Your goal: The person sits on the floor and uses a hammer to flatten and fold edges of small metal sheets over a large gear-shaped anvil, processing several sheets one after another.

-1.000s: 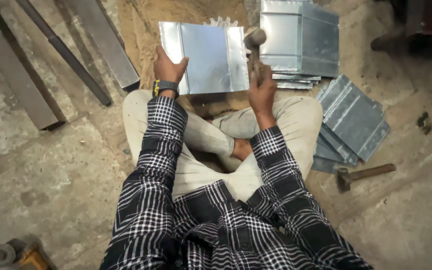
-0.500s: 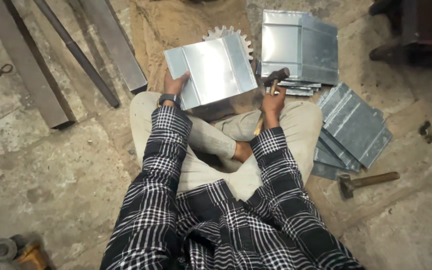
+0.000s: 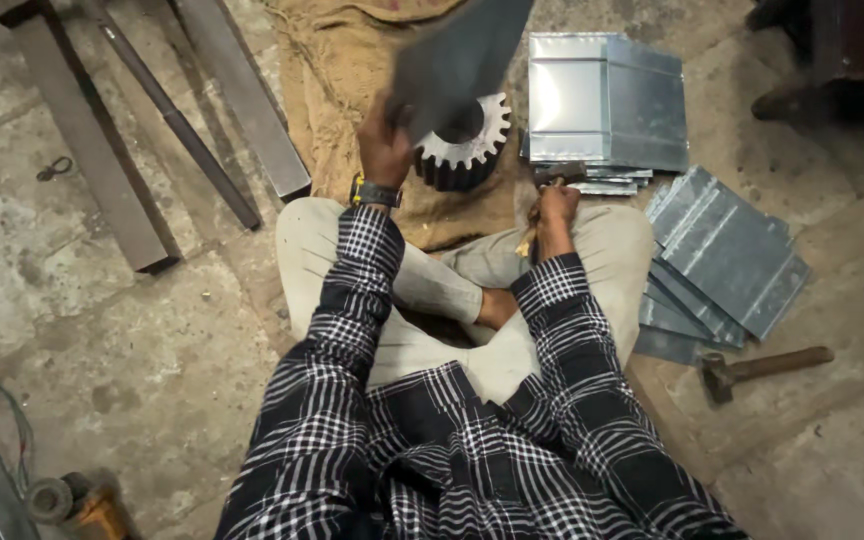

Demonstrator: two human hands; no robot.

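I sit cross-legged on the floor. My left hand grips a metal sheet and holds it lifted and tilted, blurred, over a large steel gear that lies on brown sackcloth. My right hand rests near my right knee and holds a hammer by its wooden handle, head toward the stacked sheets.
A stack of folded metal sheets lies ahead right, more ribbed sheets at my right. A second hammer lies on the floor right. Long steel bars lie at upper left. A small tool sits bottom left.
My left hand has lifted the sheet up off the gear and swung it on edge, uncovering the gear. My right hand has lowered the hammer toward my knee.
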